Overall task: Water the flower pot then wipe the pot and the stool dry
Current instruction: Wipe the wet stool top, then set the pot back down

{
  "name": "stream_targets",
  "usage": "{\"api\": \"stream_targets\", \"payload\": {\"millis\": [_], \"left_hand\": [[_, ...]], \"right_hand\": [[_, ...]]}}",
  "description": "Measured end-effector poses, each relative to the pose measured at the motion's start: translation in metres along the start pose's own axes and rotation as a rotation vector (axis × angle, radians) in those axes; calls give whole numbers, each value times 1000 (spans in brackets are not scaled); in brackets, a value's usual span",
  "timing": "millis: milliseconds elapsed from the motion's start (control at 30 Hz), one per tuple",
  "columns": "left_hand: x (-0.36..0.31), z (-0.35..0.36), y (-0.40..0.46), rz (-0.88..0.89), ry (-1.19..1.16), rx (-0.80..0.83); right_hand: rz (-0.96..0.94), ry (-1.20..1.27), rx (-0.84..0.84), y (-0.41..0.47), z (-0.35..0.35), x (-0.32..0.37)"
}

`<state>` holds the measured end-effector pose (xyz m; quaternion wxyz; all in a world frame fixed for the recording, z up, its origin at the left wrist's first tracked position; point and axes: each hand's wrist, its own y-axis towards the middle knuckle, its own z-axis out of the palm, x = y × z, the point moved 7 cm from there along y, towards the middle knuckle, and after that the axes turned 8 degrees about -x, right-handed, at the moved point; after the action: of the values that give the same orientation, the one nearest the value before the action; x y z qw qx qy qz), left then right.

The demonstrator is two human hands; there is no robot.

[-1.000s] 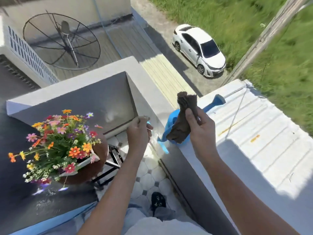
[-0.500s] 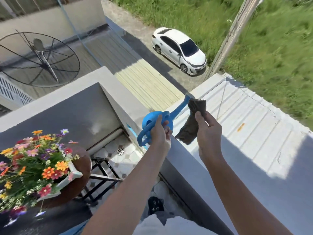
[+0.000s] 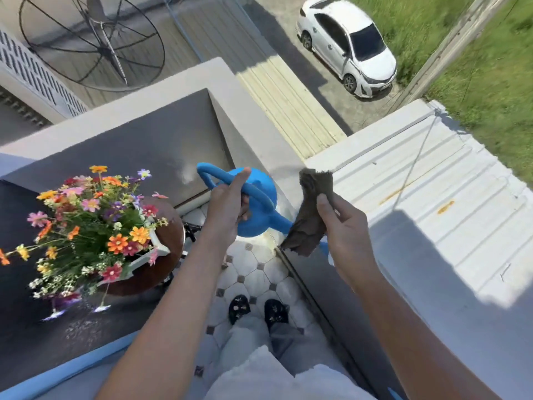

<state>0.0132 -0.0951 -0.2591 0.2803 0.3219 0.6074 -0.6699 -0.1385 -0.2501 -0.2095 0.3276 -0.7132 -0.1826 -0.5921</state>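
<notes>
My left hand (image 3: 229, 207) grips the handle of a blue watering can (image 3: 256, 210), held in the air over the balcony floor, its spout pointing right behind the cloth. My right hand (image 3: 341, 226) pinches a dark brown cloth (image 3: 310, 215) that hangs beside the can. To the left a white pot (image 3: 150, 254) full of colourful flowers (image 3: 92, 226) stands on a round brown stool (image 3: 170, 235). The can is to the right of the flowers, apart from them.
A grey parapet wall (image 3: 323, 272) runs along the right of the tiled floor (image 3: 253, 272), with a white metal roof (image 3: 432, 203) beyond. A dark wall (image 3: 26, 327) rises behind the flowers. My feet (image 3: 258, 310) stand on the tiles below.
My left hand took the can's handle on the parapet and lifted it off, carrying it left towards the flowers. The right hand kept hold of the cloth.
</notes>
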Motion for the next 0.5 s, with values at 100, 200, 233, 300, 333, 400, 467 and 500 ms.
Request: {"api": "stream_targets", "payload": {"millis": [100, 200, 233, 300, 333, 400, 467, 500], "left_hand": [[17, -37, 35, 52, 209, -45], [56, -66, 84, 50, 378, -75], [72, -73, 103, 44, 408, -80], [114, -89, 144, 25, 488, -108], [137, -95, 164, 15, 532, -124], [186, -107, 204, -2, 593, -159], [240, -119, 245, -20, 667, -200], [267, -125, 265, -28, 703, -214]], "right_hand": [[-1, -69, 70, 2, 47, -37], [28, -134, 107, 13, 89, -96], [47, -158, 114, 19, 102, -121], [104, -227, 134, 31, 125, -180], [136, -275, 136, 39, 133, -216], [183, -372, 121, 56, 143, -289], [211, -458, 103, 74, 150, -361], [228, -488, 101, 81, 152, -392]]}}
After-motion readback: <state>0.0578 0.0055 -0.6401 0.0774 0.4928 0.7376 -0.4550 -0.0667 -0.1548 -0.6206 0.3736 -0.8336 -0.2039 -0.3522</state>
